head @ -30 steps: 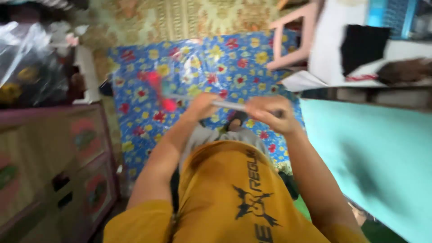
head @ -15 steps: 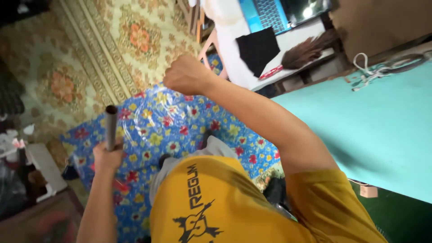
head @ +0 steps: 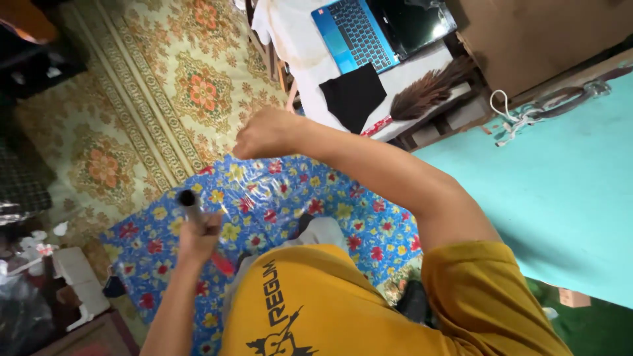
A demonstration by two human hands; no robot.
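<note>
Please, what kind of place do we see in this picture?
Probably a room in a home. A patterned cream and orange carpet covers the floor, a blue floral plastic mat lies on it, and an open blue laptop sits on a low white table.

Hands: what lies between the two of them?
In the head view, only the blue flowered mat shows between the left hand, gripping a grey tube, and the raised right fist.
</note>
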